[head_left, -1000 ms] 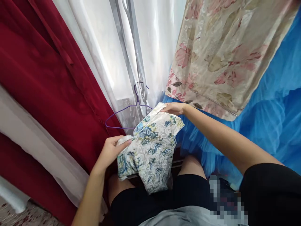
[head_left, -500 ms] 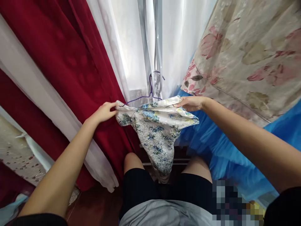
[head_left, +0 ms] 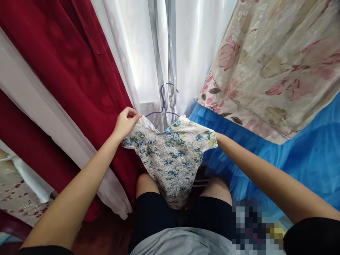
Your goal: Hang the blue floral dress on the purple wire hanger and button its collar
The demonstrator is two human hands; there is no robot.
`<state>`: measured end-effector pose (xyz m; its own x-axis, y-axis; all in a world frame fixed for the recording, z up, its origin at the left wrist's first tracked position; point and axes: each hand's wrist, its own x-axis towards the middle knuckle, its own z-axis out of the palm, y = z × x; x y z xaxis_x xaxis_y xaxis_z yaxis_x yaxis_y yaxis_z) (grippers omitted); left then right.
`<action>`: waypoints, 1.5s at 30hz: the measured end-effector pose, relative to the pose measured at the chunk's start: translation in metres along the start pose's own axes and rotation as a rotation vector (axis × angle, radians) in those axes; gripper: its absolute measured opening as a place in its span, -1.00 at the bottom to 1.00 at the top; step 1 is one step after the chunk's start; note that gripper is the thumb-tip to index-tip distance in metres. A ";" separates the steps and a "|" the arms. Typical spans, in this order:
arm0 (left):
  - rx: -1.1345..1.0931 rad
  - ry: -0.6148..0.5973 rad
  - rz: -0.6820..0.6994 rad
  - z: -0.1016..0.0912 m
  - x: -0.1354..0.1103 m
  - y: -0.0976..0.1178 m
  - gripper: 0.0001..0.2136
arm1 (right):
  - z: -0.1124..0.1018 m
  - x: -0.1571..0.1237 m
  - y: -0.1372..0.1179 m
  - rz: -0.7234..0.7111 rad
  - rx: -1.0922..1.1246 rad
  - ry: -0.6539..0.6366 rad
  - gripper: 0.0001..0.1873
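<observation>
A short-sleeved floral blouse point(head_left: 171, 152), white with blue and yellow flowers, hangs spread out in front of my legs on a purple hanger point(head_left: 162, 110). Only the hook and upper arms of the hanger rise above the neckline. My left hand point(head_left: 126, 122) is closed on the left shoulder of the blouse, pinching the fabric near the collar. On the other side, my right wrist point(head_left: 219, 139) reaches in at the right sleeve. The cloth covers that hand, so its fingers are hidden.
Grey straps point(head_left: 156, 35) hang down to the hanger hook before a white curtain point(head_left: 130, 42). Dark red cloth point(head_left: 79, 71) drapes at left. Floral beige fabric point(head_left: 281, 67) hangs at right over blue tulle point(head_left: 255, 166). My legs point(head_left: 148, 212) are below the blouse.
The blouse's right shoulder, bunched up before, now lies spread on the hanger. My right hand has gone from gripping its top edge to behind the sleeve. The left hand has shifted slightly right.
</observation>
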<state>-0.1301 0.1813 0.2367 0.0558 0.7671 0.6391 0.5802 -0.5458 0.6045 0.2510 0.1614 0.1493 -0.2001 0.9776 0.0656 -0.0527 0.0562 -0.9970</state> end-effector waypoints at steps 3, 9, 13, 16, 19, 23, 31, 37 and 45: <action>0.106 -0.152 0.008 -0.014 -0.025 -0.003 -0.61 | -0.005 -0.027 0.013 0.054 0.114 -0.034 -0.39; 0.040 -0.172 -0.160 -0.031 -0.075 -0.014 -0.55 | 0.006 -0.092 0.009 -0.103 0.202 0.225 -0.29; -0.055 -0.073 -0.233 -0.036 -0.080 0.000 -0.55 | 0.027 -0.101 -0.024 -0.250 0.178 0.334 -0.36; -0.056 -0.056 -0.253 -0.041 -0.075 0.008 -0.57 | 0.038 -0.083 -0.059 -0.318 0.189 0.325 -0.36; 0.015 -0.077 -0.196 -0.049 -0.070 0.003 -0.63 | 0.054 -0.067 -0.088 -0.347 0.204 0.257 -0.26; 0.278 -0.013 -0.093 -0.047 -0.067 -0.024 -0.69 | 0.098 -0.091 -0.088 -0.324 0.296 0.103 -0.22; 0.256 -0.045 -0.130 0.017 -0.059 -0.057 -0.63 | 0.129 -0.129 -0.088 -0.220 0.340 -0.102 -0.30; 0.296 -0.106 -0.146 0.043 -0.082 -0.063 -0.64 | 0.133 -0.131 -0.105 -0.254 0.377 -0.299 -0.25; 0.354 -0.077 -0.172 0.066 -0.077 -0.059 -0.66 | 0.132 -0.134 -0.097 -0.502 0.267 -0.356 -0.11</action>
<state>-0.1152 0.1765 0.1204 -0.0132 0.8675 0.4973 0.8297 -0.2681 0.4896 0.1538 -0.0022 0.2425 -0.3961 0.7166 0.5741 -0.4547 0.3902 -0.8007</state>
